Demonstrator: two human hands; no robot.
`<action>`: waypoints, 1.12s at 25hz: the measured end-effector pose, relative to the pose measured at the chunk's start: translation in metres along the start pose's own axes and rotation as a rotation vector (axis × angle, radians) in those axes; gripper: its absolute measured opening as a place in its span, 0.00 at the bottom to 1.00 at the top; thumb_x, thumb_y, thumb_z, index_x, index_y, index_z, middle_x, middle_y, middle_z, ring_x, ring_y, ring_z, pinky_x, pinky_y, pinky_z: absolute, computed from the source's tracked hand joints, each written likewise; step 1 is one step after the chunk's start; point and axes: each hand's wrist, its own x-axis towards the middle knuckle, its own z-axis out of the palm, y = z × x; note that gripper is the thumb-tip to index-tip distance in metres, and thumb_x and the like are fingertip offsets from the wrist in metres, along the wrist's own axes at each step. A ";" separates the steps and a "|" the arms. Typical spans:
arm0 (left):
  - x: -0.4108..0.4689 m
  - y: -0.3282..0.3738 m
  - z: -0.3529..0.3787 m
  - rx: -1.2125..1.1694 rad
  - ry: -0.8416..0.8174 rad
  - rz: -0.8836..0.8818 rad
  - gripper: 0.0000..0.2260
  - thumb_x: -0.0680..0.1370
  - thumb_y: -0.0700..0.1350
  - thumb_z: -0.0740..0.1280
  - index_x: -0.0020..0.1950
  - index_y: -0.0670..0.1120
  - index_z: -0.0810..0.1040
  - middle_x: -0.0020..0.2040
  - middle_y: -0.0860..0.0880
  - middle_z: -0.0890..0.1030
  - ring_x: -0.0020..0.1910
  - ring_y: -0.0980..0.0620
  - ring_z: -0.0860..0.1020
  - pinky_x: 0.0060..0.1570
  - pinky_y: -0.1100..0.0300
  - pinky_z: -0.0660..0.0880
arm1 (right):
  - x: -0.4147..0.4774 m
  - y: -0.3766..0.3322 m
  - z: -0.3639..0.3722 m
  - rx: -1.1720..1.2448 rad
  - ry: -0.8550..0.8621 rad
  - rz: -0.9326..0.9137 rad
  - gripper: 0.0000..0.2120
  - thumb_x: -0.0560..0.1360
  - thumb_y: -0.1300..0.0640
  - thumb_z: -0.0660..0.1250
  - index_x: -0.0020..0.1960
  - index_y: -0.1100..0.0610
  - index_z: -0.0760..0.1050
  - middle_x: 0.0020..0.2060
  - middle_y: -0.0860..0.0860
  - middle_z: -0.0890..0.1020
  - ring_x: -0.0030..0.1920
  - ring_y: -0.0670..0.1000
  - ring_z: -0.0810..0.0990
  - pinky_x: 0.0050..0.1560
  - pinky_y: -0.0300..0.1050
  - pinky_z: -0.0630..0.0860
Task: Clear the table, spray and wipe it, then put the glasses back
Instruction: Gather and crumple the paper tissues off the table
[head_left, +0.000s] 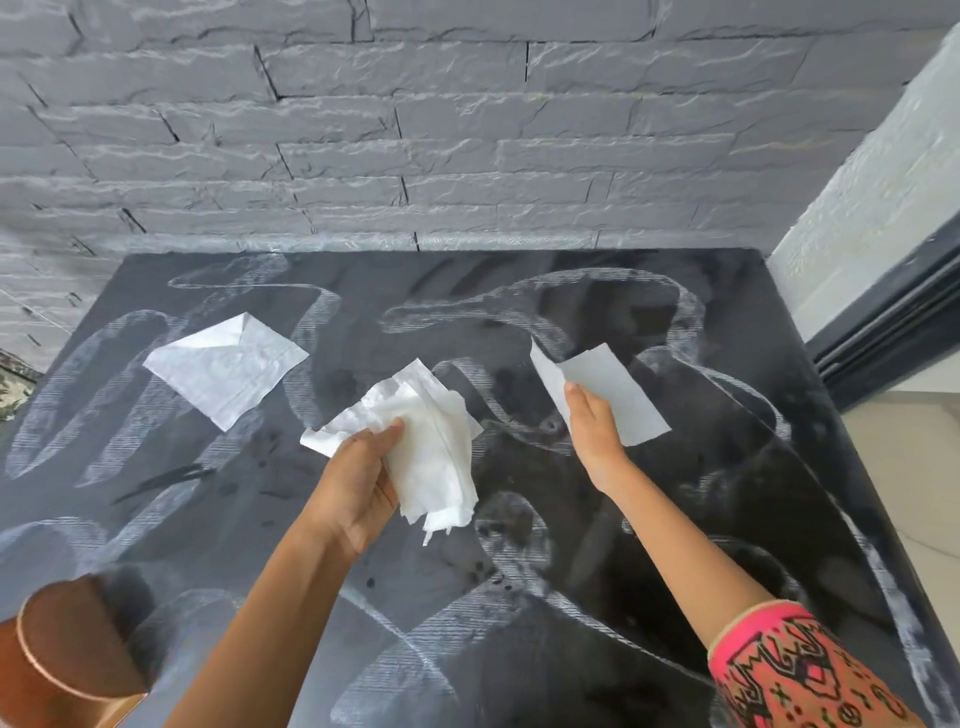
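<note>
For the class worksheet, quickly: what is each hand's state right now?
Left hand: closed, gripping a crumpled tissue wad.
Right hand: closed, pinching a flat tissue sheet.

The single head view looks steeply down, close over the dark table (675, 291), facing the brick wall (467, 130).

White tissues (227, 371) on streaky black table (727, 467), grey brick-pattern wall (415, 130), pink-and-black patterned sleeve (795, 670), copper cup (67, 654)

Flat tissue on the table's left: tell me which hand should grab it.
Left, probably. The left hand sits nearer the flat tissue, though it grips a crumpled wad; the right hand pinches a paper sheet farther right and would have to cross over.
</note>
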 end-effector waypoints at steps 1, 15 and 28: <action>-0.001 -0.001 0.004 0.000 -0.009 -0.012 0.09 0.82 0.39 0.57 0.50 0.44 0.77 0.37 0.51 0.85 0.36 0.56 0.84 0.39 0.58 0.81 | -0.006 -0.017 0.000 0.096 0.015 0.050 0.10 0.82 0.56 0.52 0.48 0.58 0.70 0.43 0.52 0.70 0.46 0.49 0.68 0.44 0.41 0.65; -0.017 0.008 -0.012 0.060 -0.078 0.056 0.16 0.79 0.45 0.63 0.59 0.35 0.78 0.54 0.39 0.83 0.54 0.45 0.82 0.52 0.56 0.79 | -0.119 -0.053 0.086 -0.520 -0.548 -0.601 0.26 0.81 0.48 0.47 0.75 0.58 0.51 0.75 0.47 0.48 0.74 0.40 0.38 0.72 0.36 0.35; -0.021 0.084 -0.160 0.022 0.251 0.259 0.08 0.80 0.38 0.59 0.47 0.45 0.77 0.38 0.50 0.83 0.34 0.56 0.81 0.41 0.58 0.77 | -0.031 0.013 0.168 -0.786 -0.394 -0.638 0.24 0.79 0.54 0.61 0.71 0.63 0.63 0.73 0.56 0.62 0.75 0.53 0.54 0.74 0.43 0.43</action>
